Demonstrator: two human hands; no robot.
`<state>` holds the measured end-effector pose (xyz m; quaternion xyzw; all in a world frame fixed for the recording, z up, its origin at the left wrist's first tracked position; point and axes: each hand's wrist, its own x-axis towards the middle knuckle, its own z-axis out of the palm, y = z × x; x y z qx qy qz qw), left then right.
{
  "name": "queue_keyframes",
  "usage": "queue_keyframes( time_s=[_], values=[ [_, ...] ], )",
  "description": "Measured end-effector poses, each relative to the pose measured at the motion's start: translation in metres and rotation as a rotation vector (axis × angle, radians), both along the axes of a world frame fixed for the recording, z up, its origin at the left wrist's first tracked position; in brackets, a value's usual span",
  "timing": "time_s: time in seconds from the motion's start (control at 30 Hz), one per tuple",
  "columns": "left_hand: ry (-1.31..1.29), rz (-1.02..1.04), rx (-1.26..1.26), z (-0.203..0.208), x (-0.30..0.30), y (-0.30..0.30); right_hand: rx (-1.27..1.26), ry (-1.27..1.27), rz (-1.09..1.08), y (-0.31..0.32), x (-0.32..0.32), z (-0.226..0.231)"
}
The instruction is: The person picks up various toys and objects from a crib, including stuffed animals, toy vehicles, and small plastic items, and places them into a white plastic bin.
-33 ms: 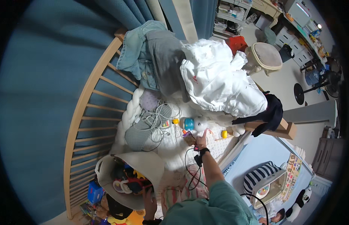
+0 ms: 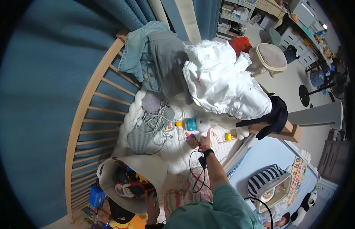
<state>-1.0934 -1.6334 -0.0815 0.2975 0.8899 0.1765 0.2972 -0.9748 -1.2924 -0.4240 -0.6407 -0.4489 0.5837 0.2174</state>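
Note:
My right hand reaches into the crib. Its index finger points away from me, beside a white and teal round toy. The other fingers are closed on a small brown and purple thing, whose kind I cannot make out. A dark cable hangs near that wrist. My left hand grips the near rim of a tilted white basket. Several mixed toys lie inside the basket, red, black and yellow among them. The fingers of my left hand are partly hidden by the basket.
A wooden crib rail curves along the left. Tangled white cables lie on a grey cushion. White clothing, grey cloth and denim hang over the far side. A striped basket stands to the right.
The white and teal toy has shifted slightly left and away from me. My left hand stays at the basket rim.

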Motion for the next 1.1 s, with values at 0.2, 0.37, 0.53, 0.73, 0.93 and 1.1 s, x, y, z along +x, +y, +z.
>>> queue_keyframes(
  time_s=[0.2,0.37,0.53,0.73,0.93,1.1],
  values=[
    [-0.057,0.053,-0.065,-0.005,0.003,-0.013,-0.049,-0.301,0.519,-0.001,-0.017,0.049],
    [0.032,0.003,-0.040,0.014,0.006,0.006,0.026,-0.505,0.478,-0.029,-0.037,0.061],
    [-0.066,0.285,0.238,0.020,-0.002,0.020,-0.266,-0.043,0.495,-0.043,-0.020,0.068],
    [0.039,0.061,0.422,0.048,-0.011,0.131,-0.462,0.518,0.794,-0.039,-0.029,0.243],
    [-0.865,0.361,0.339,0.018,-0.016,0.166,-0.217,0.556,1.359,-0.042,-0.017,0.300],
    [-0.419,0.237,0.239,0.034,-0.010,0.140,-0.417,0.046,0.333,0.011,0.084,0.141]
  ],
)
